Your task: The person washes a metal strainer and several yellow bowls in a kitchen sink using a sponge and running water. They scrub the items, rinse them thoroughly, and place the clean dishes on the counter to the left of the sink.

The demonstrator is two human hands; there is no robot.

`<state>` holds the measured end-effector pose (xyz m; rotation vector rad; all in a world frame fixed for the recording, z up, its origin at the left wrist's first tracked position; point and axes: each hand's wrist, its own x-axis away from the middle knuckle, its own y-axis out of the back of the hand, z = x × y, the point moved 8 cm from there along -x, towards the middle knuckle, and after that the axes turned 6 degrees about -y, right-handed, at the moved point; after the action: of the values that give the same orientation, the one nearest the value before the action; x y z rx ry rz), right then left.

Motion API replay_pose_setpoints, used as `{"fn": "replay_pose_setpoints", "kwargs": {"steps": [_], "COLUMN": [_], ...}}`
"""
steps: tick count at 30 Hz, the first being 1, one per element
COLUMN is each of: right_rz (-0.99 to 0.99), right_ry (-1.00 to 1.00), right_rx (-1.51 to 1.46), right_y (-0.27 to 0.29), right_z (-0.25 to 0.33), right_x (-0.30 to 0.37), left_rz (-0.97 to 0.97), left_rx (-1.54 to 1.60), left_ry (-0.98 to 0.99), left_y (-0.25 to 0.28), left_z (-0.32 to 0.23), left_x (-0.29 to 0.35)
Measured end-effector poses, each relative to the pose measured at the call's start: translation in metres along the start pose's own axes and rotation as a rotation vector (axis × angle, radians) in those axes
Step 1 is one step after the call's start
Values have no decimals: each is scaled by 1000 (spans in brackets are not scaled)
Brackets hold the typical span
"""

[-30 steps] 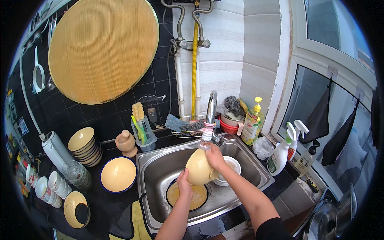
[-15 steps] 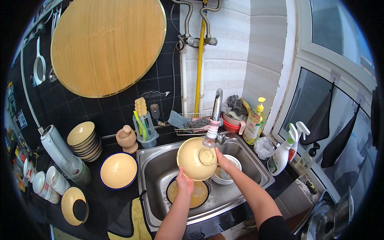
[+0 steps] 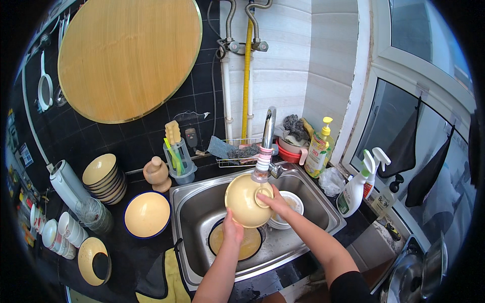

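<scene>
Holding a cream bowl (image 3: 240, 204) with both hands over a steel sink (image 3: 191, 222), tilting it underside up, showing the round foot ring and hiding the inside. Pinching the bowl's lower edge narrowly with the left hand (image 3: 233, 230), coming in from below. Clasping the right side with the right hand (image 3: 275, 200), laying fingers against the foot ring. Keeping the bowl right beneath the pink-and-white nozzle (image 3: 263, 162) of a chrome faucet (image 3: 269, 126).

Working above a dark-rimmed bowl (image 3: 252, 248) in the sink, partly covering it from view with the left hand and the cream bowl. Passing the right forearm in front of white bowls (image 3: 281, 224) nested at the sink's right side.

Facing a wire rack (image 3: 227, 162) behind the sink, with a red basin (image 3: 289, 155) and a yellow-pump bottle (image 3: 317, 154) to its right. Having on the black bench (image 3: 124, 255), to the left, a blue-rimmed bowl (image 3: 147, 214), a stack of bowls (image 3: 108, 187), a wooden mortar (image 3: 157, 177) and a clear utensil holder (image 3: 183, 164). Standing near a yellow-and-black cloth (image 3: 174, 278), lying at the sink's front left corner.
</scene>
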<state>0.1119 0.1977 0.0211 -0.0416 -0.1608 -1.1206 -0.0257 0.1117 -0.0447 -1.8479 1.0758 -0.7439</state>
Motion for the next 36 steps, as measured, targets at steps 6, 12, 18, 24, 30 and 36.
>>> {"fn": "replay_pose_setpoints", "kwargs": {"steps": [6, 12, 18, 24, 30, 36], "right_rz": [-85, -212, -504, -357, 3, -1], "right_ry": [134, 330, 112, -126, -160, -113], "right_rx": [-18, 305, 253, -233, -705, -924], "right_y": [19, 6, 21, 52, 29, 43], "right_z": [-23, -20, -5, -48, -69, -91], "right_x": [-34, -16, -1, -24, -15, -20], "left_rz": [-89, -98, -89, -50, -80, 92], "left_rx": [5, 145, 137, 134, 114, -142], "left_ry": [62, 127, 144, 220, 198, 27], "left_y": [0, 14, 13, 1, 19, -8], "left_z": [0, 5, 8, 10, 12, -1], "left_x": [6, 1, -3, 4, -6, -3]}}
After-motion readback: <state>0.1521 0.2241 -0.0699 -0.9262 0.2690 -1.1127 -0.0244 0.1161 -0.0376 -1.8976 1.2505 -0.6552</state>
